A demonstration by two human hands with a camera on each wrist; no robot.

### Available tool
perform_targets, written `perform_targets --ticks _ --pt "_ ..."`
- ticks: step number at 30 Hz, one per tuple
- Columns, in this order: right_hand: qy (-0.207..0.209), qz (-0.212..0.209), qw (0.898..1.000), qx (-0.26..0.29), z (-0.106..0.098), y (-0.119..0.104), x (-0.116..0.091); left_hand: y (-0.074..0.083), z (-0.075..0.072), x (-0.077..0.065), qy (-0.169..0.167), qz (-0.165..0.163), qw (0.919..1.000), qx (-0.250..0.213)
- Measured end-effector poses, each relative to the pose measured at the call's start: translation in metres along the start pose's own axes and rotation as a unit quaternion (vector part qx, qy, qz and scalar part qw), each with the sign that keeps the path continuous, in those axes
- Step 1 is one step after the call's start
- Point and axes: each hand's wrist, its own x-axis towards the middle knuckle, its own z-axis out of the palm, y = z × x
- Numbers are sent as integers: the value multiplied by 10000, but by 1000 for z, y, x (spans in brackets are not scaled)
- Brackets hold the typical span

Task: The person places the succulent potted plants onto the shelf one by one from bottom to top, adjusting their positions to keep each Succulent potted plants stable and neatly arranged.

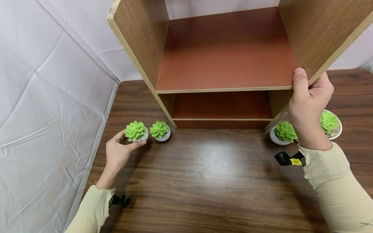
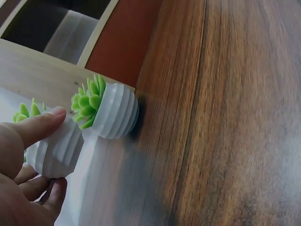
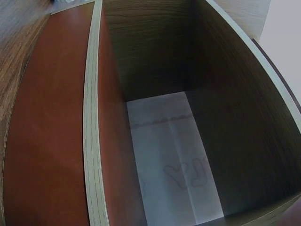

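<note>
My left hand (image 1: 117,152) grips a small potted succulent (image 1: 135,130), its thumb on one side of the pot and fingers round the other. In the left wrist view, the white ribbed pot (image 2: 61,150) shows between thumb and fingers. Whether it touches the table is unclear. Just right of it, a second potted succulent (image 1: 159,130) stands near the shelf's left foot. My right hand (image 1: 310,103) holds the front edge of the right side panel of a wooden shelf unit (image 1: 224,53), thumb inside, fingers outside. Little of that hand shows in the right wrist view.
A potted succulent (image 1: 284,132) stands by the shelf's right foot, and another potted succulent (image 1: 329,122) is partly behind my right wrist. The brown wood-grain table (image 1: 204,187) carries everything. A white sheet (image 1: 43,106) hangs along the left side.
</note>
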Motion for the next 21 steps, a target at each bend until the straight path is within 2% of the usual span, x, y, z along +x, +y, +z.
perform_targets --ticks 9,14,21 --pt "-51 13 10000 -43 1 0 0 15 -2 -5 -139 137 9997 -159" --pt "-87 -44 9994 -323 1 2 -1 21 0 -6 -114 154 9996 -227" --pt "-89 -60 9993 -366 1 3 -1 27 5 -11 -285 362 9974 -547"
